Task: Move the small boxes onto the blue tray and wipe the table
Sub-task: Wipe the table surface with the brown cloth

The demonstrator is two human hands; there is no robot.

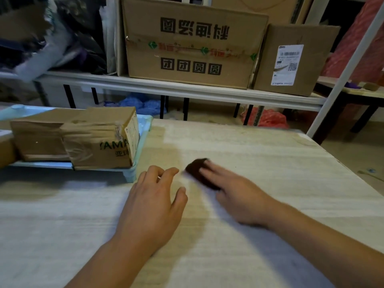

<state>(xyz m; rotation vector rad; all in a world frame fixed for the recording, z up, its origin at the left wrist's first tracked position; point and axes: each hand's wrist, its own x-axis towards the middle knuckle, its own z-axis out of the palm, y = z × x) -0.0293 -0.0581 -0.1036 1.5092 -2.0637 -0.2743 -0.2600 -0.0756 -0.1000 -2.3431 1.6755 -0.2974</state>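
A taped cardboard box (83,140) lies on the light blue tray (143,134) at the table's left. Another brown box (6,152) shows partly at the left edge; I cannot tell whether it rests on the tray. My left hand (153,202) lies flat on the pale wooden table (249,146), fingers spread, holding nothing. My right hand (234,192) is blurred and presses its fingers on a dark brown cloth (199,169) in the middle of the table. Part of the cloth is hidden under the fingers.
Behind the table stands a white metal shelf (178,88) with two large cardboard cartons (191,44) (291,59). Blue (143,104) and red bags (268,119) lie on the floor under it. A white post (340,80) rises by the table's far right corner.
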